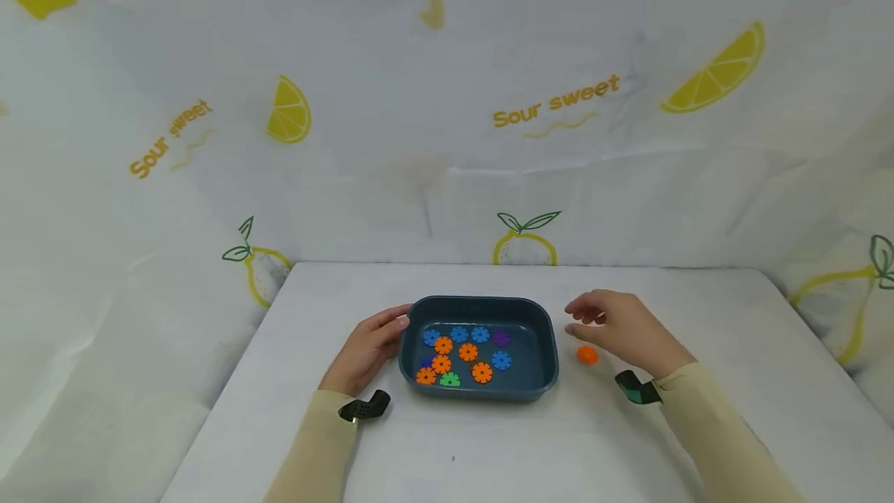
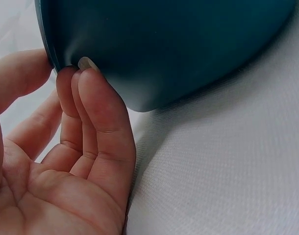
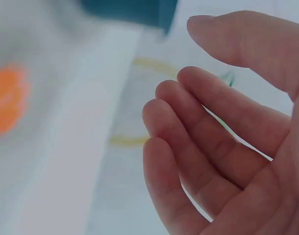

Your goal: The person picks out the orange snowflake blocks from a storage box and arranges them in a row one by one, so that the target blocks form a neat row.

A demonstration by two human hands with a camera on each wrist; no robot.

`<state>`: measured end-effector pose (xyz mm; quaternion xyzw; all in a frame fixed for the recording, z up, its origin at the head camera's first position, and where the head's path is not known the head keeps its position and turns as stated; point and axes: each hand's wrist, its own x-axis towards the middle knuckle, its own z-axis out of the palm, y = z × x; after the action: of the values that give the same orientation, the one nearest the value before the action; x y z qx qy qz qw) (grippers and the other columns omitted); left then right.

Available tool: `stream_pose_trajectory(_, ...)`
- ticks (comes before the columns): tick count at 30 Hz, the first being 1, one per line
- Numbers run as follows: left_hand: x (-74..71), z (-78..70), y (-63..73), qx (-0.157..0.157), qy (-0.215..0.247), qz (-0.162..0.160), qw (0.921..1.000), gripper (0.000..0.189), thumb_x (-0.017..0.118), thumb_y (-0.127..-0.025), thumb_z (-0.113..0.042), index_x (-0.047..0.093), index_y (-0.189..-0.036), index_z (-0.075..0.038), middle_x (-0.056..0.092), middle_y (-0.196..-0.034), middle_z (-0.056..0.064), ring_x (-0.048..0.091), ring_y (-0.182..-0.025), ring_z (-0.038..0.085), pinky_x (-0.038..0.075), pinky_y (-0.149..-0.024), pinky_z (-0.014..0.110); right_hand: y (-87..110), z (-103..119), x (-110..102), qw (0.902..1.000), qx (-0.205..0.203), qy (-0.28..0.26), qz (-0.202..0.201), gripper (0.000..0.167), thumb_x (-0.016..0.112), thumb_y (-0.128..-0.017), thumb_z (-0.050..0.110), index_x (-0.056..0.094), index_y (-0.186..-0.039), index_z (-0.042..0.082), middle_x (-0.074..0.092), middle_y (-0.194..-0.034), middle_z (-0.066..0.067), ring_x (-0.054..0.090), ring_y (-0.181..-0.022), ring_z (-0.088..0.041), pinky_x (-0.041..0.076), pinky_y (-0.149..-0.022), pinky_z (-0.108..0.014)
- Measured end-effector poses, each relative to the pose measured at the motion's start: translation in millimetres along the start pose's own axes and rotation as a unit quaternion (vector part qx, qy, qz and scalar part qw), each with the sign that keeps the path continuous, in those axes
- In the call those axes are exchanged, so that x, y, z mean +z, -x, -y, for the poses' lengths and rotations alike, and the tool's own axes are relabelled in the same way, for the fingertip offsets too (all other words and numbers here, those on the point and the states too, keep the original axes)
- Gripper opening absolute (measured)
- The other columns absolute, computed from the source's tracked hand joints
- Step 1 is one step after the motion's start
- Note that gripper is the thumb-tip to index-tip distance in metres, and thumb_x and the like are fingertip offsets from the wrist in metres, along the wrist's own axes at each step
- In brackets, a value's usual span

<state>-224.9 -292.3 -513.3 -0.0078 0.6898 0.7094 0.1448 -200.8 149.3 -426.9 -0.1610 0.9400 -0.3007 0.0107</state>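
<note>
A dark teal plastic tray (image 1: pixel 478 393) with rounded corners holds several notched, flower-like discs in orange, blue, green and purple, among them an orange disc (image 1: pixel 482 372). At its left end my left hand (image 1: pixel 369 348) grips the rim; in the left wrist view, fingertips (image 2: pixel 93 81) lie against the tray's outer wall (image 2: pixel 188 54) and the thumb is at the edge. My right hand (image 1: pixel 620 326) hovers right of the tray with nothing in it, its fingers loosely bent and the thumb apart from them. An orange piece (image 1: pixel 587 355) lies on the table just below that hand.
The white-covered table (image 1: pixel 489 456) meets a pale cloth backdrop (image 1: pixel 391 138) printed with lemons and lettering behind and at both sides. Each wrist wears a dark strapped device, such as the left wrist's (image 1: pixel 366 407).
</note>
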Motion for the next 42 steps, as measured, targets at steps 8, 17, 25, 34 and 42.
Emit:
stream_pose_trajectory(8,0.2,-0.1,0.0,0.011,-0.003,0.004,0.9999,0.050,0.073,-0.104,-0.040,0.066,-0.149,-0.018,0.066,-0.152,0.006,0.069,-0.125,0.021,0.060,-0.104,0.033,-52.9,74,16,0.9922,-0.065,0.034,0.101,0.029,0.083,-0.096,0.028,0.078,-0.121,0.012,0.078,-0.113,0.000,0.071,-0.103,-0.019,0.062,-0.096,-0.045)
stream_pose_trajectory(17,0.1,-2.6,3.5,0.012,-0.019,0.001,0.9998,0.051,0.072,-0.104,-0.042,0.065,-0.150,-0.020,0.069,-0.148,0.005,0.070,-0.118,0.021,0.060,-0.101,0.032,-86.5,115,66,0.9697,-0.093,0.108,0.199,0.027,0.086,-0.094,0.025,0.080,-0.115,0.009,0.078,-0.106,-0.002,0.066,-0.094,-0.015,0.060,-0.095,-0.043)
stream_pose_trajectory(25,-0.8,-4.6,3.4,0.018,-0.016,0.005,0.9997,0.050,0.072,-0.105,-0.039,0.065,-0.150,-0.019,0.069,-0.147,0.007,0.070,-0.117,0.020,0.060,-0.100,0.031,-90.4,124,96,0.9610,-0.081,0.138,0.226,0.019,0.090,-0.089,0.024,0.079,-0.098,0.011,0.073,-0.087,0.004,0.063,-0.078,-0.015,0.061,-0.084,-0.040)
stream_pose_trajectory(34,-0.8,-4.5,-0.6,0.025,-0.019,0.018,0.9993,0.050,0.071,-0.105,-0.040,0.065,-0.150,-0.019,0.069,-0.148,0.006,0.069,-0.122,0.020,0.060,-0.102,0.032,-91.4,128,103,0.9569,-0.111,0.186,0.194,0.022,0.095,-0.083,0.023,0.078,-0.090,0.011,0.070,-0.082,0.005,0.060,-0.072,-0.013,0.061,-0.076,-0.036)
stream_pose_trajectory(42,-3.2,-2.5,-0.7,0.025,-0.011,0.018,0.9995,0.050,0.071,-0.106,-0.038,0.065,-0.150,-0.017,0.067,-0.150,0.007,0.070,-0.122,0.019,0.060,-0.101,0.031,-91.5,134,106,0.9513,-0.127,0.218,0.177,0.025,0.097,-0.081,0.022,0.077,-0.088,0.009,0.074,-0.081,0.000,0.063,-0.071,-0.014,0.064,-0.074,-0.039)
